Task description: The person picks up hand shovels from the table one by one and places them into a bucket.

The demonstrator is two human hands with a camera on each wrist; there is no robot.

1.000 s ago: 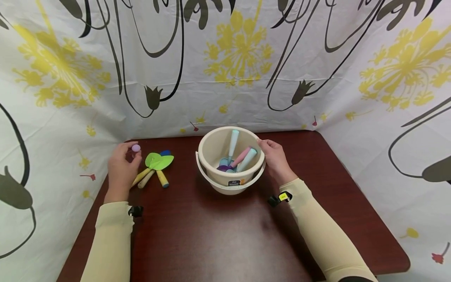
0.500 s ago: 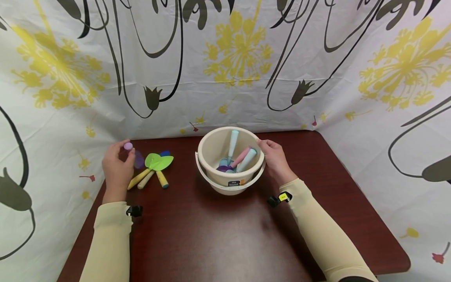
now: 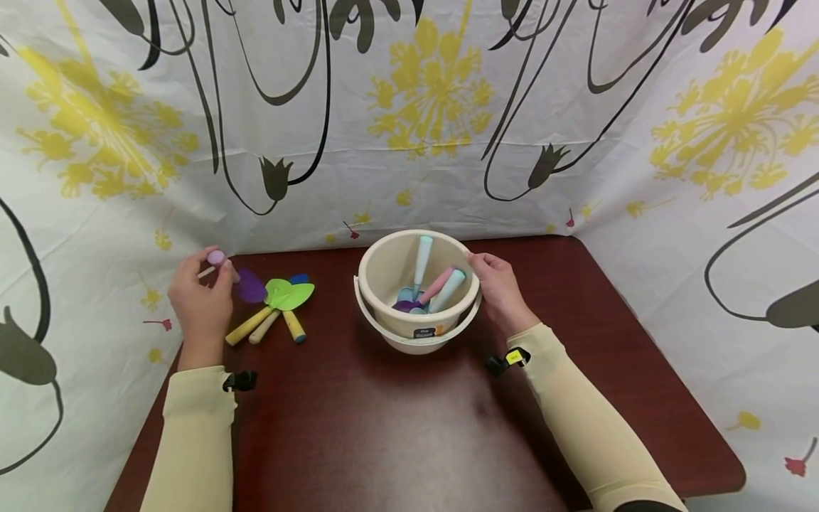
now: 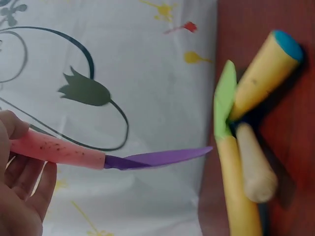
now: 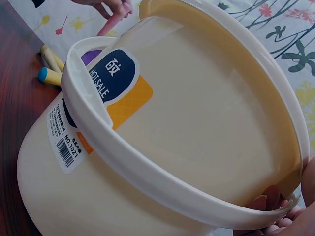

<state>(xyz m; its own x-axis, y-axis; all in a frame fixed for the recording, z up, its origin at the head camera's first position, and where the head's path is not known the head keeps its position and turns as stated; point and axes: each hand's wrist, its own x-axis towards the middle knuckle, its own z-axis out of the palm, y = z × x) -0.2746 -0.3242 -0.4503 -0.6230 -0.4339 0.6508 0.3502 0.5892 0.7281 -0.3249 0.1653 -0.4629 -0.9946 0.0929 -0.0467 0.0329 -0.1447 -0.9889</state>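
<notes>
In my left hand [image 3: 203,306] is a small toy trowel with a pink handle [image 4: 69,151] and a purple blade [image 4: 152,158]. My fingers and thumb pinch the handle, and the blade points right, off the table. My right hand [image 3: 502,293] grips the rim of a cream bucket [image 3: 392,320] on its right side. Inside the bucket stand tools with light blue handles [image 3: 422,262] and one pink handle [image 3: 439,285]. Their lower parts overlap, so their kinds are hard to tell.
Right of my left hand lies a pile of garden tools with green leaf-shaped blades [image 3: 292,294], yellow handles [image 3: 295,326] and a pale wooden handle [image 4: 257,164]. Something blue [image 3: 299,279] shows behind. A patterned cloth [image 3: 358,142] hangs round the dark red table [image 3: 397,427].
My left hand has moved left and slightly up with the trowel, away from the pile. The purple blade has come into view. My right hand and the bucket have stayed put.
</notes>
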